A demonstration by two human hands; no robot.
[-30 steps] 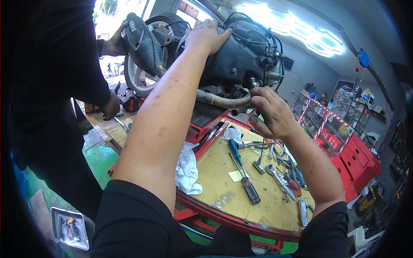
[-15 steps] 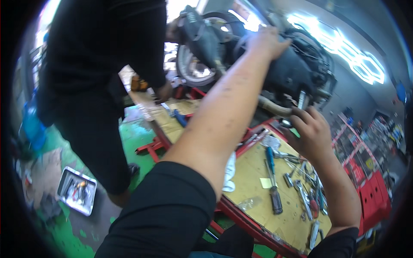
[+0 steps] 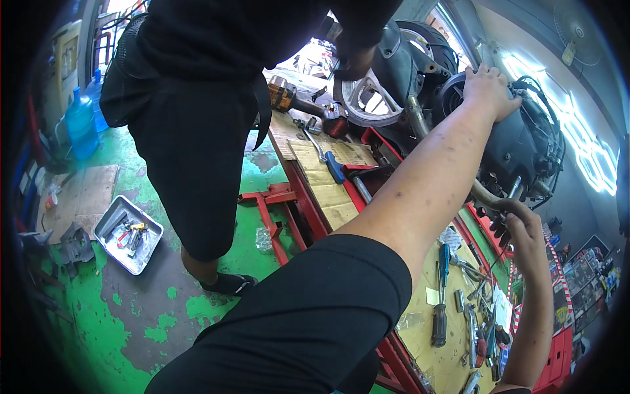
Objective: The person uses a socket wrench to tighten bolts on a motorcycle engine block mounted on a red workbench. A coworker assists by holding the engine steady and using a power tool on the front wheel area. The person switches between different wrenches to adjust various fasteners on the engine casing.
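Observation:
My left hand (image 3: 491, 92) rests on top of a dark scooter engine (image 3: 512, 148), thumb spread away from the fingers, their tips partly hidden over the far side. Below the engine, my right hand (image 3: 527, 231) is closed around a socket wrench (image 3: 515, 188); its bright shaft stands up against the engine's underside, and most of its handle is hidden by my fingers. A curved metal exhaust pipe (image 3: 489, 197) runs just beside the shaft. Farther left, the wheel (image 3: 374, 98) sits behind the engine.
A co-worker in black (image 3: 197, 131) stands at left, one hand near the wheel. An impact wrench (image 3: 308, 108) and blue-handled tool (image 3: 333, 167) lie on cardboard. Screwdrivers (image 3: 440, 315) and wrenches cover the yellow bench top (image 3: 417, 335). A metal tray (image 3: 147, 256) sits on the floor.
The view has swung left, so the engine and both my hands appear farther right. My left hand stays on the engine and my right hand stays at the wrench below it.

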